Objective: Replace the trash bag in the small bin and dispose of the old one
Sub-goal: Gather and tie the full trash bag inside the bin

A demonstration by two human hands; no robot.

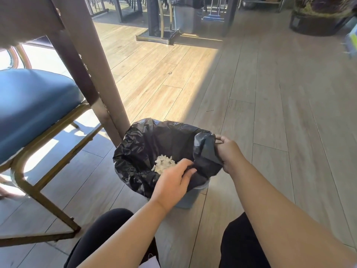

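Presently the small bin (190, 198) stands upright on the wooden floor (270, 113), its long axis vertical and its mouth facing up toward the camera. It sits just beside the dark table leg (90, 84), with a blue-cushioned chair (34, 105) to the left. Only a grey-blue patch of the bin's wall shows, low on the near right side; the rest is covered.

A black trash bag (150, 144) lines the bin. The plastic is thin, glossy and heavily creased, and its rim is folded outward over the bin's edge on the far and left sides. On the right side the rim is lifted off the edge and bunched into a raised flap. White crumpled waste (163, 164) lies inside the bag, near the centre of the opening.

The right hand (229, 153) holds the lifted flap at the bag's right rim, fingers closed tight on the plastic. The left hand (173, 182) rests on the near rim, palm down, fingers curled onto the bag's fold; a firm grip cannot be confirmed. Both forearms extend from the lower frame above dark-clothed knees.
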